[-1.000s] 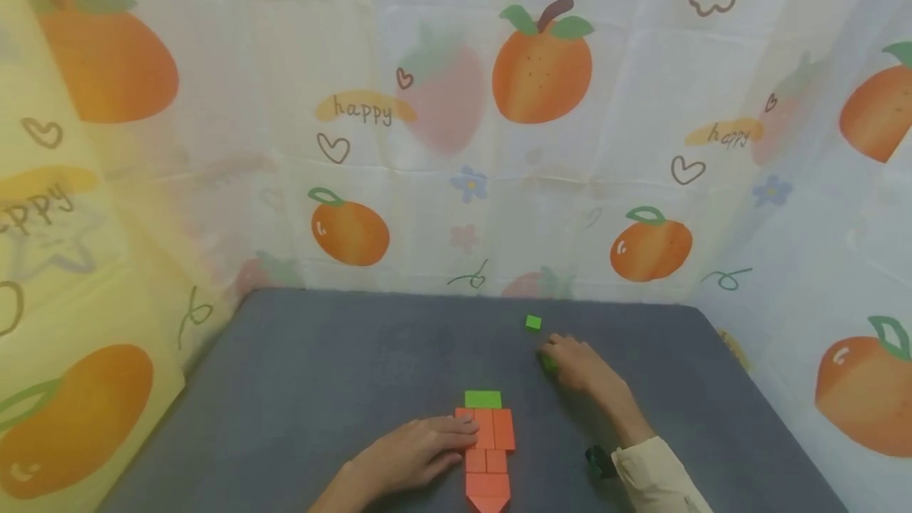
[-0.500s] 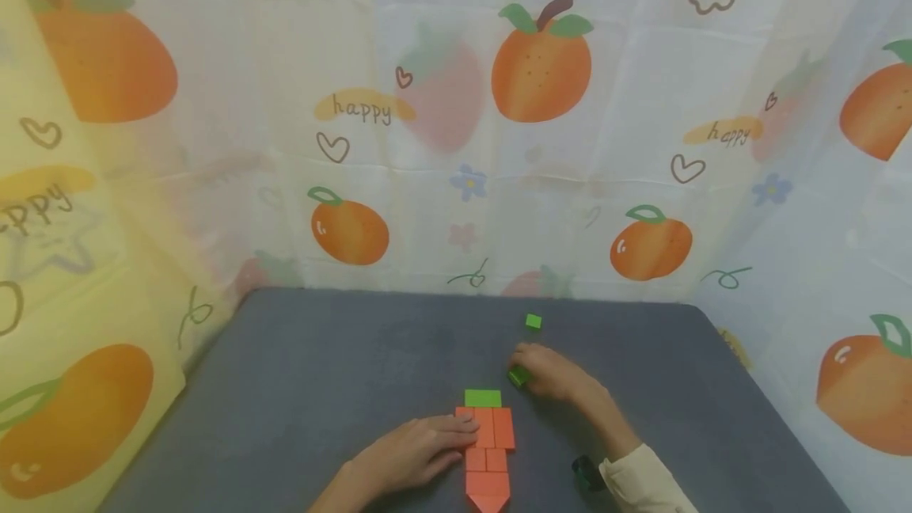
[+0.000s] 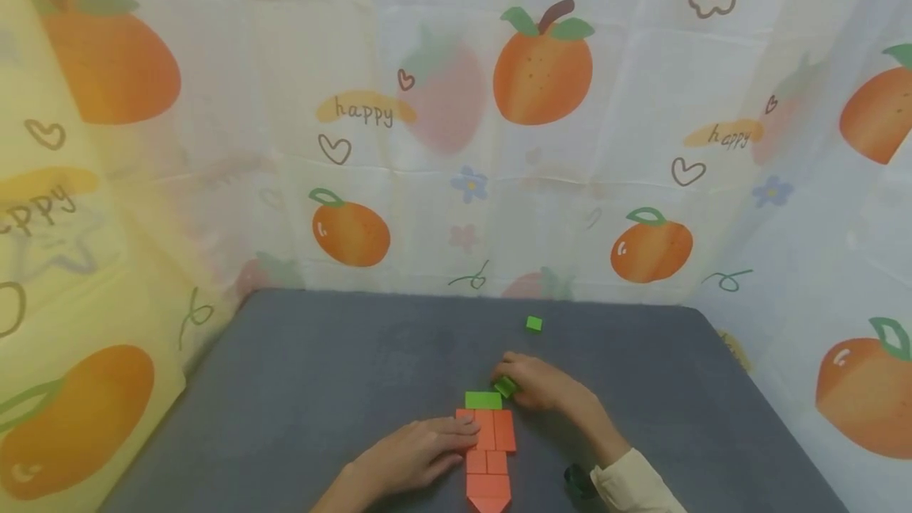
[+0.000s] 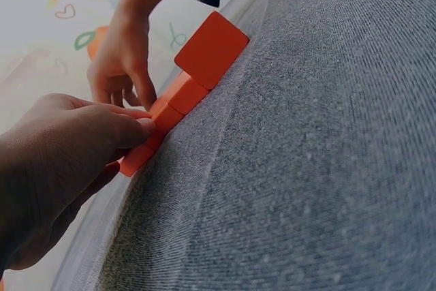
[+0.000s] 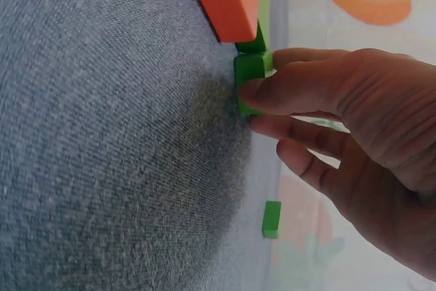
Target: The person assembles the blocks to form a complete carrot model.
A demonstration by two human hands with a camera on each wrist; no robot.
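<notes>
Flat on the grey table, orange blocks [image 3: 488,486] form a column with a pointed near end. A green rectangular block [image 3: 483,400] caps its far end. My left hand [image 3: 409,456] lies with fingers extended over the left side of the upper orange blocks. Between thumb and fingers, my right hand [image 3: 543,386] pinches a small green block [image 5: 249,71]. That block is tilted in the head view, right beside the right end of the green rectangular block. In the left wrist view, an orange block [image 4: 212,49] stands nearest the camera.
One more small green block [image 3: 534,324] lies farther back on the table [image 3: 356,355], beyond the right hand. A fruit-printed curtain [image 3: 442,204] rises behind and along both sides. A dark green device [image 3: 579,481] is worn at the right wrist.
The right hand has moved left and nearer with the small green block, bringing it to the end of the green rectangular block. The left hand stays in place.
</notes>
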